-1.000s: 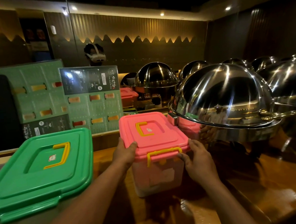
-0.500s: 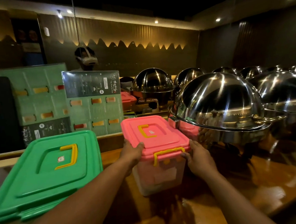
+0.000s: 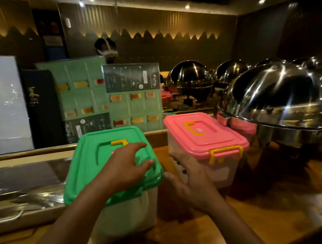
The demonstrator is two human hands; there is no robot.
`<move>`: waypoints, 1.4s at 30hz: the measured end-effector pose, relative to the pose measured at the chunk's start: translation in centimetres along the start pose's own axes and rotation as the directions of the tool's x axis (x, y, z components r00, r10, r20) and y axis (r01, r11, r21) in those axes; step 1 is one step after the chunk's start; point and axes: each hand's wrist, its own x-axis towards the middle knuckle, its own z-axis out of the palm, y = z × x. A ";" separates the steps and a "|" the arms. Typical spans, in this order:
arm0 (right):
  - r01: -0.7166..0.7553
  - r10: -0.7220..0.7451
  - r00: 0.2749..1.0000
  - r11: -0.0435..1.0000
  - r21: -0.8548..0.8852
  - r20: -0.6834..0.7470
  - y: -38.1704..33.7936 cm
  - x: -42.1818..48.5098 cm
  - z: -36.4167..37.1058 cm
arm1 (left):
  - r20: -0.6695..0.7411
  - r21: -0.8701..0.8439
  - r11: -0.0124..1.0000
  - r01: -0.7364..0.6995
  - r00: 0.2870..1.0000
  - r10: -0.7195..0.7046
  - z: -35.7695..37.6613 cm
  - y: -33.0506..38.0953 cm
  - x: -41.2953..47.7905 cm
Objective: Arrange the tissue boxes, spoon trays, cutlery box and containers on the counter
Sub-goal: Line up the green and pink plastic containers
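A clear container with a green lid [image 3: 100, 155] and a yellow handle stands on the wooden counter [image 3: 264, 220] in front of me. My left hand [image 3: 125, 168] lies flat on the right part of that lid, fingers spread. To its right stands a clear container with a pink lid [image 3: 202, 135] and a yellow front latch. My right hand [image 3: 193, 179] hovers open in the gap between the two containers, close to the pink-lidded one's left side; whether it touches is unclear. A second pink-lidded container [image 3: 241, 127] sits behind, partly hidden.
Shiny domed chafing dishes [image 3: 271, 95] crowd the right side, the nearest right beside the pink containers. Upright green menu cards [image 3: 134, 102] and a dark board lean along the back ledge. A metal tray surface [image 3: 21, 186] lies at the left. A person stands behind the cards.
Both hands have let go of the pink-lidded container. My left hand moved left onto the green lid, and my right hand came off the pink one's front. The view has turned left.
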 end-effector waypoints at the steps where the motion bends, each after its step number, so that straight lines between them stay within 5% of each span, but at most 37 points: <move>1: 0.015 -0.015 0.999 1.000 0.020 0.028 -1.1 0.1 1.1 | -0.004 0.023 1.000 0.018 1.000 -0.018 -0.8 -1.5 -0.8; 7: -0.090 0.092 0.995 0.995 -0.035 0.050 -2.9 -0.2 4.7 | -0.136 0.061 0.984 0.168 0.978 -0.159 -3.8 -9.3 -6.4; 10: -0.077 0.076 0.997 0.996 -0.052 -0.025 -2.9 -0.7 4.7 | -0.065 -0.090 0.962 0.258 0.962 -0.264 -3.0 -11.3 -7.9; 29: -0.165 0.147 0.986 0.871 -0.463 -0.074 1.2 0.3 1.8 | -0.043 -0.314 0.931 0.186 0.977 -0.210 1.7 -8.5 -1.8; 42: -0.164 0.158 0.986 0.857 -0.488 -0.054 4.2 2.0 1.6 | -0.079 -0.310 0.935 0.171 0.976 -0.204 3.6 -9.0 1.5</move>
